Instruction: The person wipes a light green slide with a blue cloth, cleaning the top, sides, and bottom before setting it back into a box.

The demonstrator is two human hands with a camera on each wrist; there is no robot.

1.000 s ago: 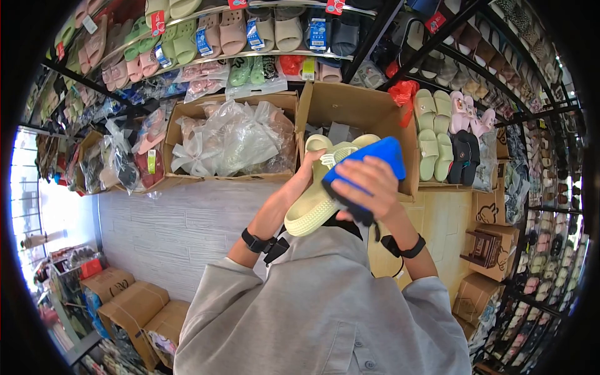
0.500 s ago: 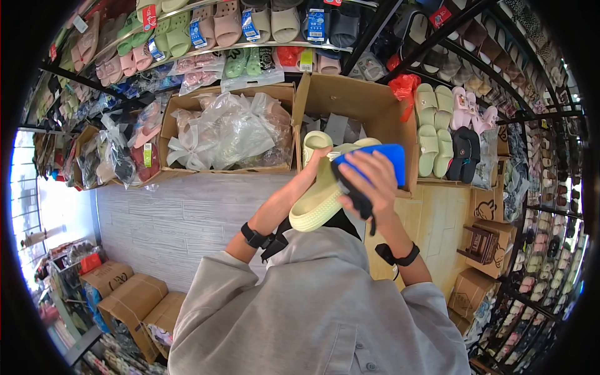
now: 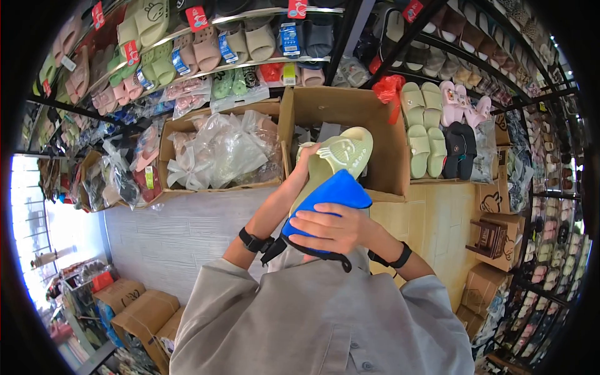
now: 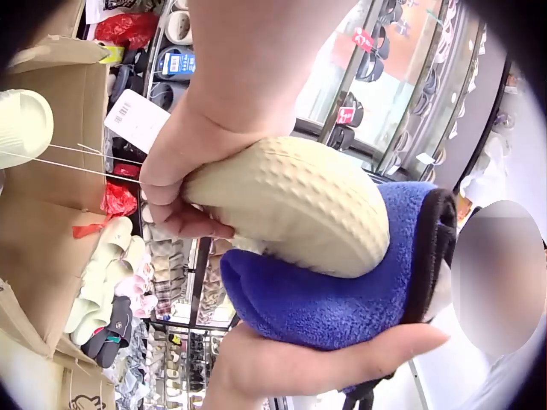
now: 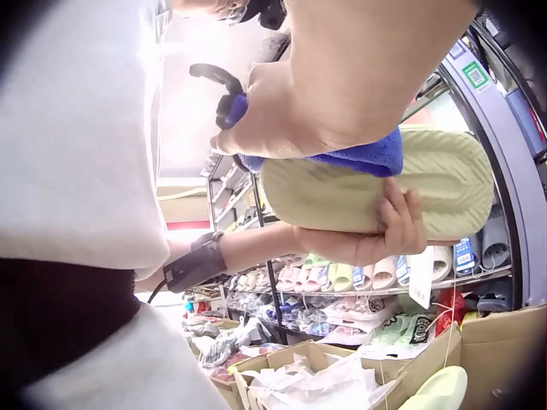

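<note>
A pale green slipper (image 4: pixel 299 201) with a studded side is gripped by my left hand (image 3: pixel 304 169), whose fingers (image 5: pixel 402 218) curl against its sole. My right hand (image 3: pixel 331 228) holds a blue plush cloth (image 3: pixel 340 189) with black trim and a dark strap. In the left wrist view the cloth folds around one end of the slipper, the thumb lying along the outside. A second pale green slipper (image 4: pixel 21 128) hangs on thin white strings over a carton. Beside my left hand dangles a white barcode tag (image 4: pixel 137 120).
An opened carton (image 3: pixel 390 169) stands just ahead, beside another carton of plastic-wrapped slippers (image 3: pixel 222 150). Green slippers (image 3: pixel 426 150) and black slippers (image 3: pixel 459 154) sit at the right. Shelves of footwear rise behind. Closed cartons (image 3: pixel 145 312) stand at the lower left.
My right hand and the blue cloth have moved down and left, over the slipper's near end. A printed slipper upper now shows plainly above the cloth. My left hand keeps its grip.
</note>
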